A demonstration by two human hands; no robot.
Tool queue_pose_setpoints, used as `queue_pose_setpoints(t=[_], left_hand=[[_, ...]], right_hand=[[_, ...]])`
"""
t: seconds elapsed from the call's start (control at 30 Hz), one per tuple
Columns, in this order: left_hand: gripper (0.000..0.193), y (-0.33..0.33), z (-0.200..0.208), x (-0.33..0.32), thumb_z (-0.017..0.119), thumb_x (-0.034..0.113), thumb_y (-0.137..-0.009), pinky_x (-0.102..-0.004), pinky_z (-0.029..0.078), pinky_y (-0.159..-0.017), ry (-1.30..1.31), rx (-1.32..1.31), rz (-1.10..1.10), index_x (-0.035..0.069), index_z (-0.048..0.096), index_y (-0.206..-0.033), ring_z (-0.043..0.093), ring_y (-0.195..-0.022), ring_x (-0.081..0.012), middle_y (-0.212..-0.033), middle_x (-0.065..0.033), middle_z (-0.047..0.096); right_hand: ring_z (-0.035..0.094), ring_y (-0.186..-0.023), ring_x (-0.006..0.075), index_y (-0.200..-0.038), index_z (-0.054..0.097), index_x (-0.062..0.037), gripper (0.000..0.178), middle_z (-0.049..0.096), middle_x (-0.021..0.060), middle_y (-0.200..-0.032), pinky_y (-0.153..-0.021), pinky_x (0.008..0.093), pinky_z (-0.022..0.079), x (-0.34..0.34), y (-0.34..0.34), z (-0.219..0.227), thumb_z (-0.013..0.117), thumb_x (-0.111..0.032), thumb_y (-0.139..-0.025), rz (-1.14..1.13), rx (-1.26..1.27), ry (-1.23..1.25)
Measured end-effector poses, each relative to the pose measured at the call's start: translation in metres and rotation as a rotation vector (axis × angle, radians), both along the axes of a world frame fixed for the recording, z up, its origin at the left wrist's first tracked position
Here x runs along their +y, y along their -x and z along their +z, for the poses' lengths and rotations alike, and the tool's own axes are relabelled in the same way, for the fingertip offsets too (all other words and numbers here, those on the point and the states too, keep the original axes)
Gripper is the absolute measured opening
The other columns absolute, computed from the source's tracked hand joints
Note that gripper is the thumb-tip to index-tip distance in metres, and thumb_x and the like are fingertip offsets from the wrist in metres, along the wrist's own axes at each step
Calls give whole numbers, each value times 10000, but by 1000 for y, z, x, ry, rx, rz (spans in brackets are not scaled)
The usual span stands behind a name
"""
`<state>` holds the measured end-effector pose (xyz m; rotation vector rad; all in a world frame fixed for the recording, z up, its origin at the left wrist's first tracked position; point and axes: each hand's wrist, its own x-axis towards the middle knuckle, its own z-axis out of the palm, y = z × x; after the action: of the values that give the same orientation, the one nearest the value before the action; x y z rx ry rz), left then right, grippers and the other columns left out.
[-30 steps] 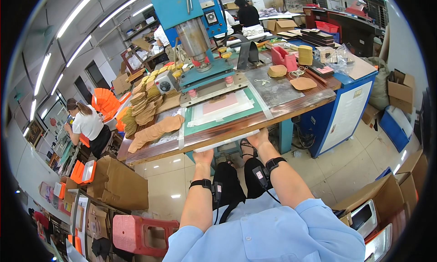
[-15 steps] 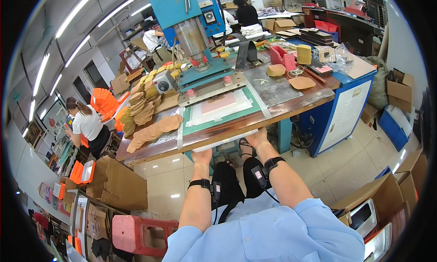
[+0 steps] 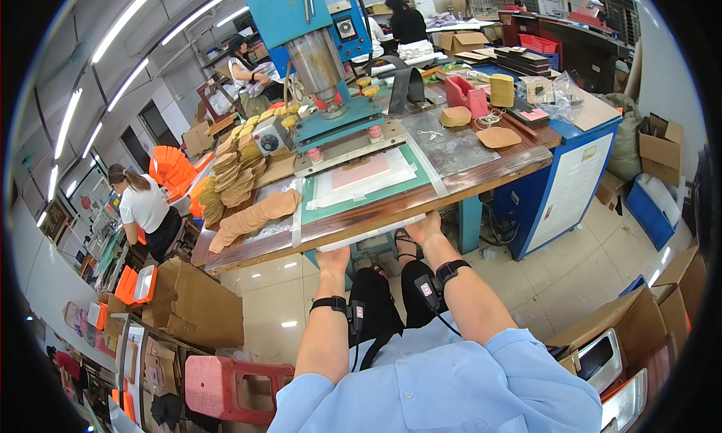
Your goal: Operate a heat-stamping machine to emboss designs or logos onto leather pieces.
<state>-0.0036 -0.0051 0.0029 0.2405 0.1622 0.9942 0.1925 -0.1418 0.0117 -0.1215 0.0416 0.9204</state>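
At table edge [image 3: 361,226], hands [image 3: 333,259]; blue crate [image 3: 644,216], whitish contents [image 3: 664,204].

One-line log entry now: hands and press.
left hand: at white strip, grip hidden | right hand: same strip, grip hidden | press: on table

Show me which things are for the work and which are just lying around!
Likely for the work:
white bar, with the left grip and right grip at its ends
blue press
green mat

Seemingly just lying around:
red stool
big cardboard box, left
blue bin, right
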Motion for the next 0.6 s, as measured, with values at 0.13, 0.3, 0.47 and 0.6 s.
queue_pose_setpoints(t=[0.13, 0.3, 0.47, 0.6], left_hand=[[451, 0, 3, -3, 227, 296, -960, -468, 364, -1023, -8, 3, -3, 44, 449, -1262, 448, -1212, -293, -1299, -123, 477], [447, -1, -1, 2, 229, 297, -961, -468, 365, -1021, -2, -5, -5, 50, 452, -1260, 450, -1209, -289, -1297, -115, 479], [461, 2, -6, 6, 251, 331, -967, -456, 384, -1011, -54, 13, -7, 51, 453, -1273, 452, -1214, -292, -1308, -115, 482], [448, 8, 3, -3, 267, 330, -969, -445, 392, -1009, 9, 72, -17, 53, 448, -1270, 461, -1206, -288, -1297, -111, 491]], right_hand=[[462, -1173, 258, -1288, 392, -31, 439, 449, 100, -1300, -993, 398, 385, 1, -2, -2, 259, -301, -969, -4, -17, 15], [455, -1182, 256, -1293, 388, -36, 440, 436, 95, -1313, -996, 394, 384, 1, -2, 0, 258, -306, -970, 5, -5, 21], [444, -1198, 254, -1302, 387, -48, 447, 431, 87, -1322, -998, 397, 382, 6, -2, -5, 265, -322, -970, -9, -7, -28], [458, -1181, 257, -1292, 403, -63, 435, 454, 84, -1296, -994, 404, 378, 6, -1, -4, 275, -326, -971, -3, -36, 17]])
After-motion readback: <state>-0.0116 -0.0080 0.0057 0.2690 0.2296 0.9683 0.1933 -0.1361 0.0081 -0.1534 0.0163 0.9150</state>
